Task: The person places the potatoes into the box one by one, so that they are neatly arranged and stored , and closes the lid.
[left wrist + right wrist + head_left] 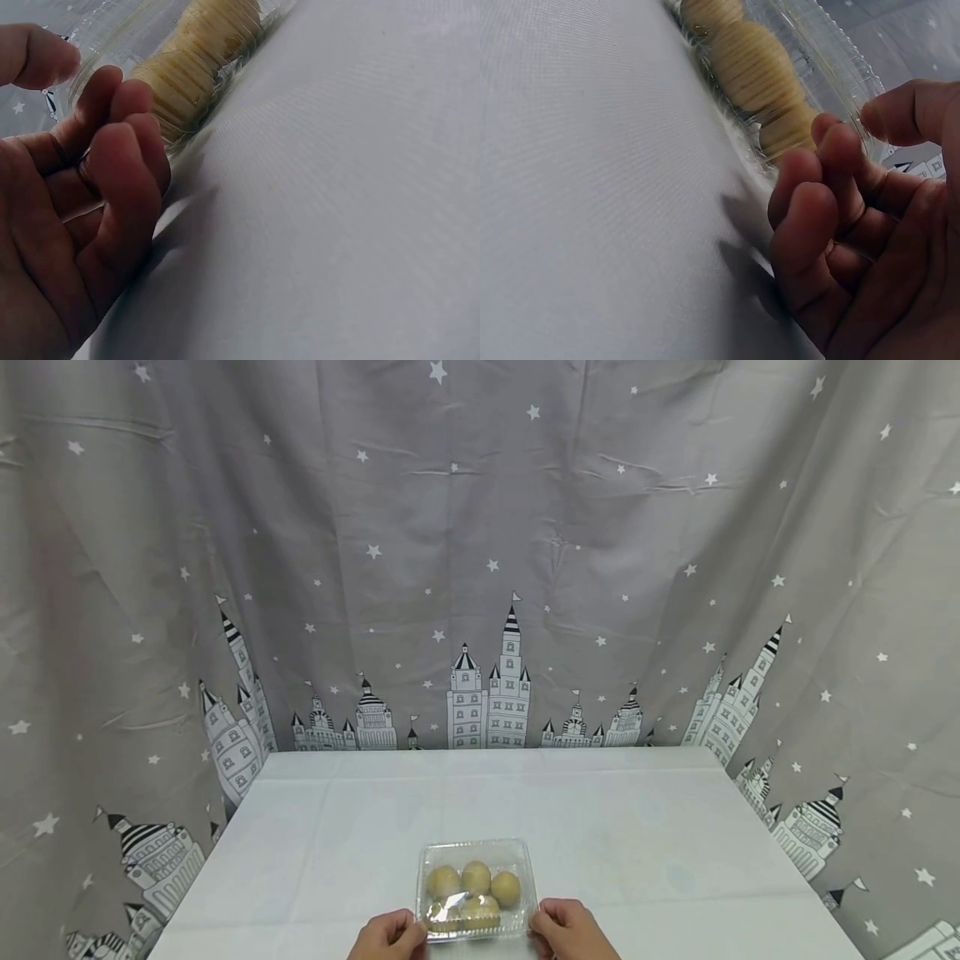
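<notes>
A clear plastic clamshell box (517, 860) sits near the front of the white table, its lid down. Inside are several round, yellowish-tan balls (476, 878); their exact kind cannot be told. My left hand (387, 935) pinches the box's front left corner between thumb and fingers. At the front right corner, my right hand (570, 930) grips the rim the same way. Ridged plastic walls cover the balls (214, 34) in the left wrist view. In the right wrist view, the thumb lies at the box's rim (855, 82), with the other fingers curled beneath.
White cloth covers the table (360, 827), with faint fold lines across it. Behind and along both sides hangs a grey curtain (420, 602) printed with white stars and castles.
</notes>
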Demonstrator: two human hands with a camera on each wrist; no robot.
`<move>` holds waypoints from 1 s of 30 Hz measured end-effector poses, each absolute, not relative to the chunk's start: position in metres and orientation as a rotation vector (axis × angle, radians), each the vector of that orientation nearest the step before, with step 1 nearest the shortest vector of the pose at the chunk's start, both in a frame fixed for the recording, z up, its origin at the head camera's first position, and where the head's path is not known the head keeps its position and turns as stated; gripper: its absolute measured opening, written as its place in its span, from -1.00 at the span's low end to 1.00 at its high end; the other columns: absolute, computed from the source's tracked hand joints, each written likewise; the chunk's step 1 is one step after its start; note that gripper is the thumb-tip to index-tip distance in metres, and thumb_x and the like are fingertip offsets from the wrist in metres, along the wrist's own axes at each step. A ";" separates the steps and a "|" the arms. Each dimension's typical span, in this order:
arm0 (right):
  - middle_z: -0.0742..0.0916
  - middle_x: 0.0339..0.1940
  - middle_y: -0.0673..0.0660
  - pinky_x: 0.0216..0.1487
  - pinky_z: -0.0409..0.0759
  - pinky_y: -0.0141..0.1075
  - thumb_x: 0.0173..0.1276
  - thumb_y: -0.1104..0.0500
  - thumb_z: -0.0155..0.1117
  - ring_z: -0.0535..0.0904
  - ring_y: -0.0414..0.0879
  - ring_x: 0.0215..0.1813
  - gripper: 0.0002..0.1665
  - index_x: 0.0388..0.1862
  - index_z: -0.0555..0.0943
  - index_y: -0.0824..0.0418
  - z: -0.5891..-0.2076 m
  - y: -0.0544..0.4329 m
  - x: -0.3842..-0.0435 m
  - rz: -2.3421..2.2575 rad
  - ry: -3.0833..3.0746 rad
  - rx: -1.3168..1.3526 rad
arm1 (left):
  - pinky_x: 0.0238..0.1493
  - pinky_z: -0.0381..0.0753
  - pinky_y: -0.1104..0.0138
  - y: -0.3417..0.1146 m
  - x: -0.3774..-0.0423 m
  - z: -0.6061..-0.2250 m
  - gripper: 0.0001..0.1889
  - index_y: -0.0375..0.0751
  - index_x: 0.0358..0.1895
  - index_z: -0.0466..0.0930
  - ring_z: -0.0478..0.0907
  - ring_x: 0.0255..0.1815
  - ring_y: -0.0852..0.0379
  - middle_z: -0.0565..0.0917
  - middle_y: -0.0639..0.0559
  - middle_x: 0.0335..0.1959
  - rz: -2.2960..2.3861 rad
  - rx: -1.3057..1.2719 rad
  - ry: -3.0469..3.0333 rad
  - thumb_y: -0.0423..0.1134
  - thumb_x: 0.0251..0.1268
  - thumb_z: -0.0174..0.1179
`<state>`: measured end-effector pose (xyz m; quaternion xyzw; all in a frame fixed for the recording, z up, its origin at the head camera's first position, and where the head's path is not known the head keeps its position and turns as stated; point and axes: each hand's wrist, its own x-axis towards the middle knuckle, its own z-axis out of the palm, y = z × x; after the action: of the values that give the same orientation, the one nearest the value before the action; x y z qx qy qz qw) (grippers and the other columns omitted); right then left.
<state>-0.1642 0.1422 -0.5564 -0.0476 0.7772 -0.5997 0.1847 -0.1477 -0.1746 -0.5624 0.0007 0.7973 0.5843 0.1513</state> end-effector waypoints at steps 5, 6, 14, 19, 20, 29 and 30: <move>0.65 -0.58 -0.04 -0.43 0.50 -0.39 0.56 0.10 0.25 0.53 -0.17 -0.48 -0.72 -0.33 0.69 0.23 -0.556 0.149 -0.166 -1.633 2.192 -0.129 | -0.47 0.51 0.41 -0.175 -0.147 -0.561 -0.73 -0.23 -0.40 0.62 0.52 -0.48 0.17 0.64 0.13 -0.54 1.681 0.003 2.282 -0.17 0.51 0.21; 0.66 -0.56 -0.03 -0.42 0.52 -0.38 0.59 0.07 0.25 0.54 -0.16 -0.46 -0.70 -0.31 0.71 0.23 -0.555 0.151 -0.167 -1.616 2.202 -0.141 | -0.46 0.52 0.40 -0.175 -0.146 -0.560 -0.72 -0.23 -0.39 0.63 0.53 -0.47 0.17 0.65 0.12 -0.53 1.678 0.002 2.283 -0.15 0.52 0.21; 0.75 -0.39 0.00 -0.39 0.63 -0.34 0.68 -0.08 0.25 0.64 -0.14 -0.37 -0.63 -0.10 0.75 0.20 -0.534 0.179 -0.175 -1.492 2.408 -0.253 | -0.32 0.64 0.28 -0.183 -0.147 -0.553 -0.62 -0.24 -0.24 0.73 0.62 -0.37 0.13 0.72 0.09 -0.43 1.595 -0.216 2.428 0.04 0.59 0.28; 0.81 -0.30 0.04 -0.34 0.64 -0.38 0.69 -0.16 0.25 0.69 -0.20 -0.34 -0.57 -0.05 0.75 0.19 -0.511 0.190 -0.182 -1.389 2.634 -0.305 | -0.37 0.68 0.28 -0.202 -0.155 -0.527 -0.74 -0.25 -0.09 0.72 0.63 -0.35 0.10 0.73 0.03 -0.35 1.575 -0.366 2.567 -0.10 0.63 0.25; 0.82 -0.29 0.03 -0.32 0.65 -0.39 0.68 -0.17 0.27 0.69 -0.23 -0.33 -0.57 -0.05 0.75 0.18 -0.505 0.192 -0.184 -1.371 2.683 -0.307 | -0.38 0.69 0.29 -0.207 -0.157 -0.520 -0.76 -0.26 -0.06 0.72 0.64 -0.34 0.10 0.74 0.01 -0.33 1.568 -0.367 2.607 -0.12 0.65 0.25; 0.82 -0.04 -0.17 0.01 0.82 -0.18 0.55 -0.05 0.47 0.73 -0.23 0.00 -0.78 0.06 0.78 -0.03 -0.471 0.196 -0.203 -1.142 3.189 -0.486 | -0.24 0.72 0.44 -0.231 -0.170 -0.458 -0.76 -0.18 0.13 0.73 0.69 -0.21 0.26 0.83 -0.04 -0.11 1.598 -0.291 3.015 -0.11 0.70 0.23; 0.82 0.04 -0.14 0.09 0.83 -0.11 0.54 -0.05 0.48 0.74 -0.17 0.08 -0.74 0.11 0.78 -0.03 -0.470 0.196 -0.205 -1.078 3.254 -0.516 | -0.21 0.72 0.45 -0.230 -0.172 -0.454 -0.77 -0.16 0.13 0.73 0.68 -0.19 0.30 0.83 -0.03 -0.09 1.595 -0.257 3.073 -0.11 0.69 0.24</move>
<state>-0.2053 0.1959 -0.4697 -0.1469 0.9263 -0.3070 -0.1617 -0.1715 -0.2303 -0.4542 -0.0730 0.8730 0.4532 -0.1645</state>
